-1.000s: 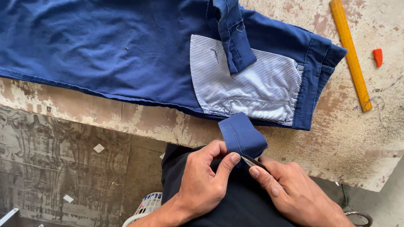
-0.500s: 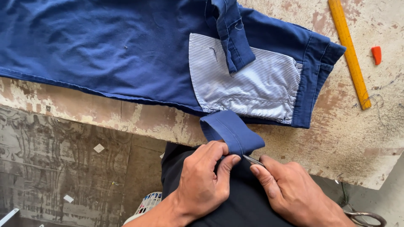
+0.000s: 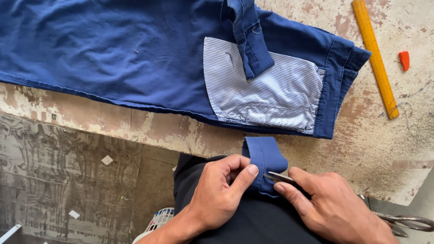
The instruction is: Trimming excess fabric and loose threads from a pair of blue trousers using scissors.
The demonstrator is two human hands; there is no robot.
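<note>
A worn, paint-stained bench (image 3: 407, 149) was observed carrying the work. Across most of its top a large blue garment (image 3: 113, 54) was spread flat, with a striped white pocket lining (image 3: 271, 95) turned outward near its right end and a loose blue flap (image 3: 248, 40) laid over that lining. A long yellow ruler (image 3: 375, 58) was noted to the right of the garment, apart from it, and a small orange piece, possibly chalk (image 3: 404, 60), lay beyond the ruler.

At the near edge of the bench, over a dark lap, a small folded strip of blue cloth (image 3: 264, 156) was held up between both hands. The left hand (image 3: 219, 192) was closed on the strip, the thumb pressed against its face. The right hand (image 3: 334, 208) was closed around a slim metal tool (image 3: 278, 177), its tip set against the lower edge of the strip; the tool's kind could not be told. Part of a pair of scissors (image 3: 407, 221) was seen at the lower right.

The strip was judged light, soft and limp, stiffened only along its stitched, doubled edges. It was judged to slip little but to fold readily, so that a pinch close beside the working point would be needed to keep it taut. The stitched hem was judged the firmest place to grip.
</note>
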